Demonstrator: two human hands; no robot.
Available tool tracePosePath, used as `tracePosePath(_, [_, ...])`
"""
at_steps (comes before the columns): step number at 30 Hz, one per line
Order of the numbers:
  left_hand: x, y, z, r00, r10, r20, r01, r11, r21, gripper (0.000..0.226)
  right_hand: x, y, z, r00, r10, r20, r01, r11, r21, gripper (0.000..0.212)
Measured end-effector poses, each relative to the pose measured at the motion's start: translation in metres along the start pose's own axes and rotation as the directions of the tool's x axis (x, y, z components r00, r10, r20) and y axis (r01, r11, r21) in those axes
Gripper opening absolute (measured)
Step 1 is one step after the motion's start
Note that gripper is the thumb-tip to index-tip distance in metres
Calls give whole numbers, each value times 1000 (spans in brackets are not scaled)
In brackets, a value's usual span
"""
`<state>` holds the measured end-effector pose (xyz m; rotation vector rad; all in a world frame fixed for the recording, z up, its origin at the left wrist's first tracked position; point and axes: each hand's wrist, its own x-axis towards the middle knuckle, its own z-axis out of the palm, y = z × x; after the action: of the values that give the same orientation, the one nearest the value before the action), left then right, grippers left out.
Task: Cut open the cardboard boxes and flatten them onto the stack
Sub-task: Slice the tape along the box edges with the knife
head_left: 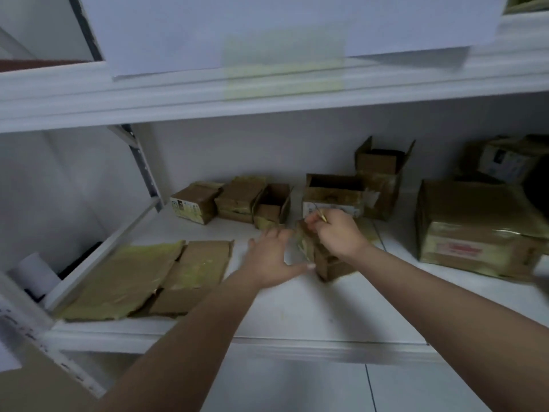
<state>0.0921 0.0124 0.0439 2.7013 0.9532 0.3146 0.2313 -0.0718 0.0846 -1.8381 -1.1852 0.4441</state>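
Two hands work a small box (326, 260) mid-shelf (297, 307): the right hand (338, 236) pinches a thin blade (321, 216), the left hand (271, 260) lies beside the box, fingers spread. Judged risk: the blade slipping toward those fingers. The flattened stack (142, 281) waits left.

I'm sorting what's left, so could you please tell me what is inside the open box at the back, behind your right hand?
The open box shows only a dark inside; its front wall hides the bottom, so contents cannot be told. The right hand covers its lower front.
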Motion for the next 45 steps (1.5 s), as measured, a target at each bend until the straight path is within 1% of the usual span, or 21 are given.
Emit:
tracePosePath(3, [17, 42, 10, 995, 75, -66, -75, 997, 5, 100, -4, 14, -31, 999, 9, -40, -11, 999, -47, 22])
tracePosePath(5, [27, 65, 20, 995, 72, -75, -69, 996, 50, 84, -8, 30, -48, 997, 28, -66, -30, 999, -38, 22])
tracePosePath(8, [34, 88, 34, 993, 13, -115, 11, 979, 202, 50, -12, 51, -68, 995, 62, -81, -64, 998, -14, 21])
tracePosePath(9, [34, 90, 35, 990, -1, -141, 34, 972, 233, 44, -13, 55, -73, 994, 71, -82, -72, 997, -16, 21])
tracePosePath(12, [31, 85, 31, 978, 21, -206, 13, 986, 165, 43, -12, 65, -86, 990, 91, -112, -92, 996, 2, 23])
tracePosePath(15, [22, 65, 9, 979, 110, -171, -108, 994, 23, 41, -9, 74, -94, 981, 111, -157, -110, 994, 20, 21])
tracePosePath(16, [19, 55, 0, 979, 131, -157, -127, 991, 32, 43, -8, 76, -95, 978, 116, -175, -113, 993, 25, 20])
tracePosePath(17, [15, 46, -9, 984, 119, -131, -107, 990, 96, 48, -7, 78, -95, 976, 123, -181, -122, 992, 17, 21])
tracePosePath(19, [10, 27, -22, 996, -6, -88, 30, 963, 270, 62, -6, 80, -90, 974, 151, -169, -156, 988, -17, 23])
tracePosePath(20, [8, 19, -26, 993, -62, -106, 89, 955, 283, 66, -5, 82, -86, 972, 177, -152, -186, 982, -46, 22])
tracePosePath(22, [7, 16, -27, 981, -66, -181, 101, 977, 190, 62, -4, 85, -78, 964, 244, -105, -255, 960, -112, 19])
tracePosePath(24, [8, 35, -21, 970, -17, -244, 38, 996, 81, 49, -4, 88, -69, 953, 298, -52, -303, 940, -158, 19])
tracePosePath(25, [8, 49, -15, 970, -11, -241, 24, 998, 51, 44, -3, 90, -66, 948, 317, -24, -317, 933, -172, 18])
tracePosePath(26, [8, 66, -5, 980, -11, -198, 21, 999, 50, 46, -2, 93, -63, 944, 330, -3, -325, 927, -188, 17])
tracePosePath(28, [7, 97, 15, 1000, -23, 19, 20, 989, 144, 71, -2, 98, -60, 936, 353, 16, -342, 917, -207, 16])
tracePosePath(30, [7, 108, 31, 970, -70, 233, 15, 973, 231, 83, -3, 105, -62, 931, 365, 8, -357, 914, -195, 21])
tracePosePath(31, [10, 103, 34, 958, -81, 274, 18, 974, 225, 82, -4, 107, -64, 927, 374, 4, -367, 910, -192, 27])
tracePosePath(35, [12, 60, 27, 969, -19, 248, -5, 995, 95, 77, -11, 118, -68, 920, 389, 43, -377, 910, -172, 38])
tracePosePath(37, [10, 42, 23, 978, 7, 209, -18, 999, 51, 79, -13, 121, -67, 929, 363, 73, -348, 923, -164, 28])
tracePosePath(40, [9, 35, 24, 980, 35, 198, -49, 997, 65, 78, -17, 122, -61, 936, 335, 108, -321, 938, -129, 16])
tracePosePath(45, [10, 33, 33, 987, 34, 156, -49, 995, 89, 71, -22, 118, -53, 924, 344, 169, -352, 936, 18, 19])
